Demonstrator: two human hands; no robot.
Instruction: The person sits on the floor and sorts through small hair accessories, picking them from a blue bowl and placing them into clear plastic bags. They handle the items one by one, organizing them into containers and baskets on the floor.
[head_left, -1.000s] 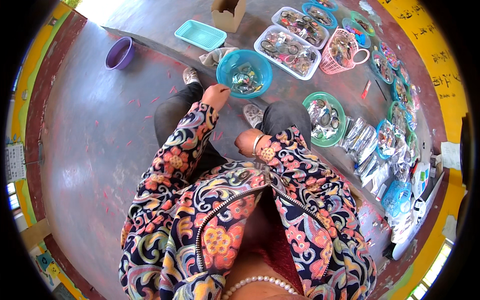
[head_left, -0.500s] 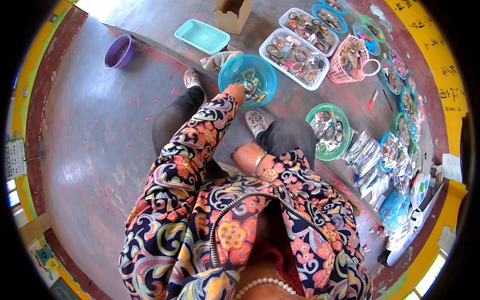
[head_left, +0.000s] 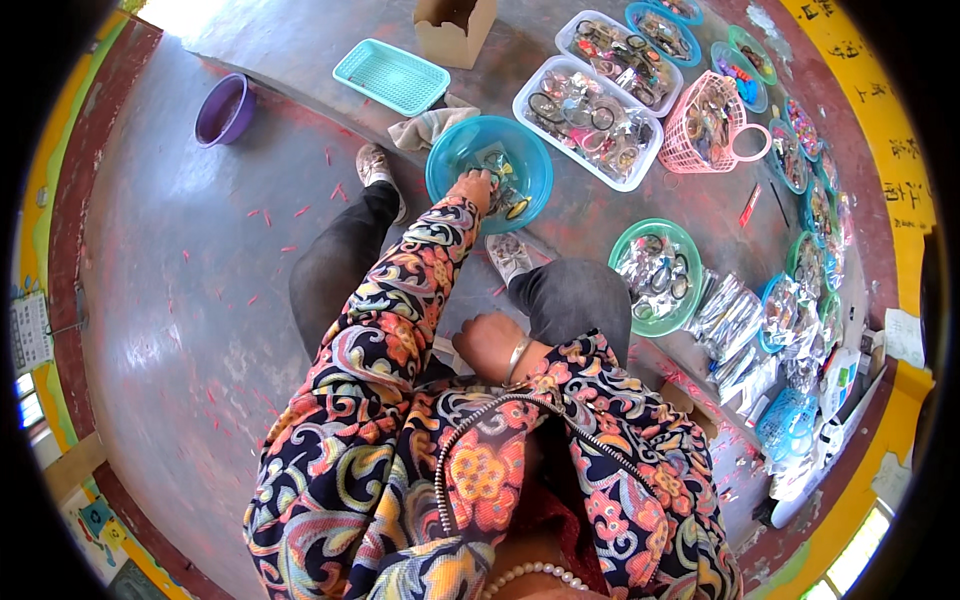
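Observation:
My left hand (head_left: 474, 188) reaches over the near-left rim of a blue basin (head_left: 538, 165), its fingers curled down among small packaged trinkets (head_left: 512, 185). The fingertips are partly hidden, so what they hold cannot be made out. Close to my lap, between my knees, my right hand (head_left: 490, 346) is bent inward in a loose fist, with a silver bracelet at its wrist. Its fingertips are turned out of sight, along with anything they may hold.
A grey cloth (head_left: 432, 127), turquoise tray (head_left: 392, 78), cardboard box (head_left: 455, 42) and purple basin (head_left: 225, 110) lie beyond. Rightward stand white trays (head_left: 590, 120) of trinkets, a pink basket (head_left: 705, 125), a green basin (head_left: 655, 278), packets (head_left: 728, 320) and several more basins.
My left hand has dipped slightly further into the blue basin among the packets. My right hand stays near my lap. The whole view has shifted slightly.

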